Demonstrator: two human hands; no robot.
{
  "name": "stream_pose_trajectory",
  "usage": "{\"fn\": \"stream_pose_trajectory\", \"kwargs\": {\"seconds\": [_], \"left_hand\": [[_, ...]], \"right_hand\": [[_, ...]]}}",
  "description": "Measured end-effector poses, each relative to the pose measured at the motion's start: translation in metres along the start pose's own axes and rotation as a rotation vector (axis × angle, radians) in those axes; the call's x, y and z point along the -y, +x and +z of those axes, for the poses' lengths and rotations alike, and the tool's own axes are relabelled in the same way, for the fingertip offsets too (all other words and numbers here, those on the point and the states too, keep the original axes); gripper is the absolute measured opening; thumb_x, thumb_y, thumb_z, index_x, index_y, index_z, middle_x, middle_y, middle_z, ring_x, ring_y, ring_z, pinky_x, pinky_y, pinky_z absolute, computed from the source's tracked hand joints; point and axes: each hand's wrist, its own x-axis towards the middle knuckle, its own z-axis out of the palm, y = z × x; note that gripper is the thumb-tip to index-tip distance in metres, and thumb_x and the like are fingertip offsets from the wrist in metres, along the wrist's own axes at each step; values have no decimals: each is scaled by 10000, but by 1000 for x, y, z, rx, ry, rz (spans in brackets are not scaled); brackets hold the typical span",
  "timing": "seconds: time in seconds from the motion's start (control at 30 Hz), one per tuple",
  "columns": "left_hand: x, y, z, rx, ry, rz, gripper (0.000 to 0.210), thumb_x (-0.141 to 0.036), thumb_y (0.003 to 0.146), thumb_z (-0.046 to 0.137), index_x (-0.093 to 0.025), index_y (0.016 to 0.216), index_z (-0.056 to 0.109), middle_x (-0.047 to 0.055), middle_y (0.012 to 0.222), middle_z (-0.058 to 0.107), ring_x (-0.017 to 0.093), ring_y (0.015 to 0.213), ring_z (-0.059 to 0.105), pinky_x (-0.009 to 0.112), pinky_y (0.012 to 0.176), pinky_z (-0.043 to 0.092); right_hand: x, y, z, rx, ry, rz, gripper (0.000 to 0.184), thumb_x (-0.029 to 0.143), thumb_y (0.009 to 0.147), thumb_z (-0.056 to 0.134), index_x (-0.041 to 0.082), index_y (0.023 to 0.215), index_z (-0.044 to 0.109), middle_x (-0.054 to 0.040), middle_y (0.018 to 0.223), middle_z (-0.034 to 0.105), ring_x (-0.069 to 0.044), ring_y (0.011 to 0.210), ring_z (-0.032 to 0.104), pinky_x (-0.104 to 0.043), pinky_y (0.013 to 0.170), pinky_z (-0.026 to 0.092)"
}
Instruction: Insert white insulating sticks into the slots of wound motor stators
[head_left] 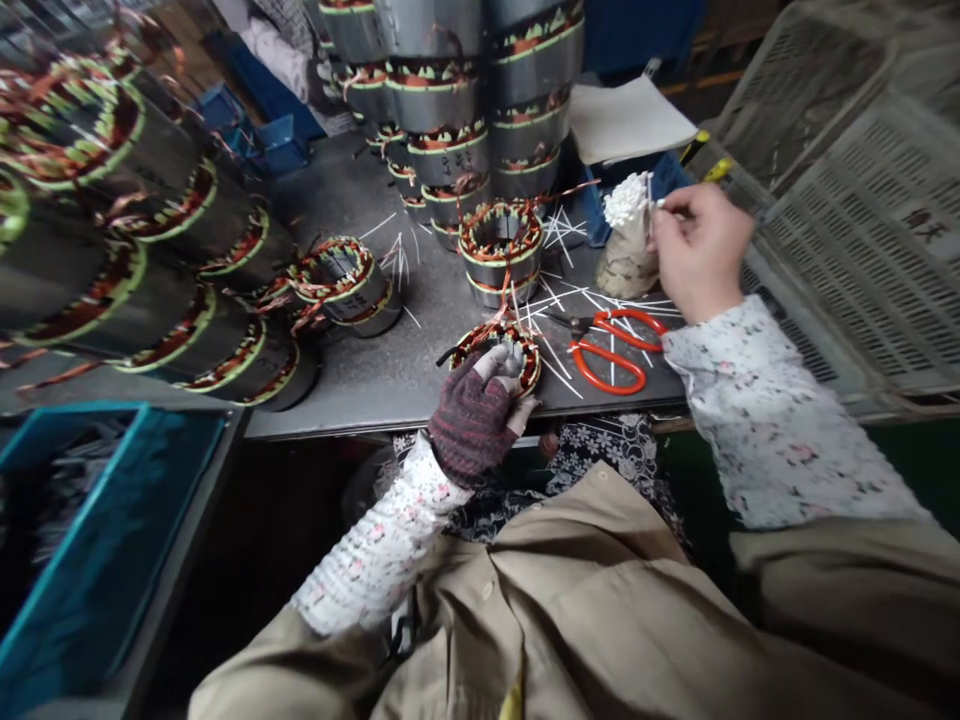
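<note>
My left hand, in a dark striped fingerless glove, is closed over the near rim of a wound motor stator. Its fingertips reach across the ring's opening. Copper windings and a dark lead show on that stator at the table's front edge. To the right, my bare right hand pinches a thin white cable tie beside an upright bundle of cable ties in a wrapped holder. Red-handled scissors lie between my hands, among loose white strips.
Another stator stands just behind, and one to the left. Tall stacks of stators rise at the back and left. A teal bin is lower left. Grey plastic crates stand right; a white pad lies behind the bundle.
</note>
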Motion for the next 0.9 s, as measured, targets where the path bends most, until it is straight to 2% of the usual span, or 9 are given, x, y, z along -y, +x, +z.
{"fn": "stream_pose_trajectory", "kwargs": {"seconds": [0.07, 0.1, 0.2, 0.3, 0.43, 0.53, 0.67, 0.8, 0.9], "left_hand": [[0, -1, -2, 18, -20, -3, 202, -315, 899, 728, -201, 1009, 603, 141, 1332, 651, 264, 1258, 645, 488, 1029, 581], [0, -1, -3, 26, -33, -4, 201, -318, 899, 726, -203, 1011, 603, 134, 1318, 659, 261, 1258, 643, 502, 1060, 566], [0, 0, -2, 29, -61, -5, 194, -323, 904, 709, -216, 1016, 591, 91, 1199, 707, 253, 1210, 664, 565, 1164, 484], [-1, 0, 1, 6, -63, 2, 178, -313, 921, 678, -218, 1026, 570, 70, 1052, 727, 244, 1107, 700, 562, 1159, 491], [-2, -1, 1, 1, -55, 19, 364, -270, 930, 654, -190, 1257, 515, 94, 1090, 722, 249, 1077, 706, 558, 1135, 511], [-2, 0, 1, 8, -67, 14, 565, -256, 933, 646, -169, 1435, 402, 121, 1174, 705, 252, 1124, 694, 554, 1161, 490], [-2, 1, 2, -20, -51, 29, 630, -275, 937, 655, -147, 1483, 367, 131, 1150, 703, 257, 1139, 687, 524, 1170, 487], [-3, -2, 1, -15, -126, -27, 651, -295, 960, 623, -183, 1530, 328, 158, 1348, 632, 275, 1281, 622, 519, 1174, 482], [-4, -4, -1, 17, -151, -75, 665, -301, 980, 592, -186, 1560, 286, 167, 1422, 588, 270, 1309, 606, 508, 1165, 494]], "right_hand": [[28, -28, -12, -2, 74, -60, 31, 237, 943, 627, 216, 944, 649, -86, 897, 738, -163, 737, 678, -335, 687, 531], [43, -46, -18, 9, 60, -160, 34, 224, 944, 622, 225, 963, 650, -104, 974, 758, -189, 810, 707, -362, 745, 556], [81, -106, -34, 183, 137, -407, 129, 153, 939, 542, 254, 878, 594, -95, 1092, 773, -261, 1067, 732, -462, 908, 589], [99, -155, -44, 389, 331, -510, 133, 160, 934, 521, 259, 854, 558, -61, 943, 772, -240, 936, 745, -436, 800, 622], [103, -178, -54, 492, 386, -352, 180, 147, 961, 472, 263, 875, 579, -22, 750, 709, -190, 703, 690, -350, 650, 590], [103, -175, -57, 555, 380, -221, 237, 196, 992, 452, 259, 815, 596, -9, 693, 682, -175, 645, 670, -317, 604, 548], [102, -166, -43, 602, 359, -11, 368, 341, 1027, 461, 240, 703, 603, -1, 638, 669, -151, 576, 631, -301, 582, 504], [105, -161, -12, 538, 487, 149, 396, 450, 1015, 500, 219, 728, 644, -13, 681, 695, -155, 639, 653, -301, 627, 521], [111, -164, -6, 412, 615, 162, 360, 413, 1017, 517, 221, 739, 644, -17, 713, 694, -160, 686, 656, -314, 664, 520]]}}
